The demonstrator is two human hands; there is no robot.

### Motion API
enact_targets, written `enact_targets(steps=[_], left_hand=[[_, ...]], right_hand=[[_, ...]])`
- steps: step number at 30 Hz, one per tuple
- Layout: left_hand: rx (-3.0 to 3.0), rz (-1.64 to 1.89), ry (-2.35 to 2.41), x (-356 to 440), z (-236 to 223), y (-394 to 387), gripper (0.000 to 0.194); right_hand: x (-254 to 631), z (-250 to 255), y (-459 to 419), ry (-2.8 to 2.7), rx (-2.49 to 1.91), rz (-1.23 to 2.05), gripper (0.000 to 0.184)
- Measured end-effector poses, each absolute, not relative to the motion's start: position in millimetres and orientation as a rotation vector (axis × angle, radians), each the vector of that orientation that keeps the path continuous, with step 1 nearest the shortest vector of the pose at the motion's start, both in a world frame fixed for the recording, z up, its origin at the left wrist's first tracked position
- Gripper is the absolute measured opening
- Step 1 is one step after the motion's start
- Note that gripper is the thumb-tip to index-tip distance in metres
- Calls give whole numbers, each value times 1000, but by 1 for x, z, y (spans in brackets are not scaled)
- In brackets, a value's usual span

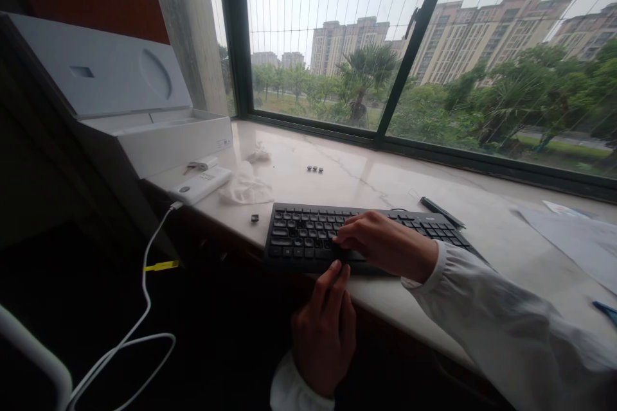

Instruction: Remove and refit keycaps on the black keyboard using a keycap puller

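Note:
A black keyboard (308, 263) lies along the front edge of the marble sill, with dark gaps among its left-hand keys. My right hand (380, 241) reaches over it from the right, fingers curled and pressed together on the lower letter rows; anything between the fingertips is hidden. Just below, my left hand (325, 327) points upward, its fingers stretched out, the tips at the keyboard's front edge near the space bar. One loose keycap (254, 218) sits left of the keyboard. Three more small keycaps (315, 169) stand in a row farther back.
At the left are an open white box (178, 144), a white power bank (202, 185) with a white cable (147, 282), and crumpled clear plastic (248, 187). Behind the keyboard lies a dark, slim object (441, 210). Papers (573, 241) are at the right; a window frame (313, 130) borders the sill.

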State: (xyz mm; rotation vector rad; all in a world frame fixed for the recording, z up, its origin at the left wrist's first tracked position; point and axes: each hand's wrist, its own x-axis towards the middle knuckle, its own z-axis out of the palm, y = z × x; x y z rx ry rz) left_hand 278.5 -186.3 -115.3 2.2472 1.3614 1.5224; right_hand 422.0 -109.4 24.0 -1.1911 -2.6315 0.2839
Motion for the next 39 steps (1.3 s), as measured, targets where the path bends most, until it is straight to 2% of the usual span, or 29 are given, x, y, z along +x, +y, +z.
enact_targets(steps=[14,31,39], left_hand=[[2222,1552,1360,283,-118,-185,43],[2200,1586,1374,286,-119,-185,41],[2225,1562,1355,283,-118,-186,41]], right_hand=[[431,19,-87,-2514,-1192,625,12],[442,2,-73,-2433,-1228,790,26],[433,18,-61,-2519,-1370,891,26]])
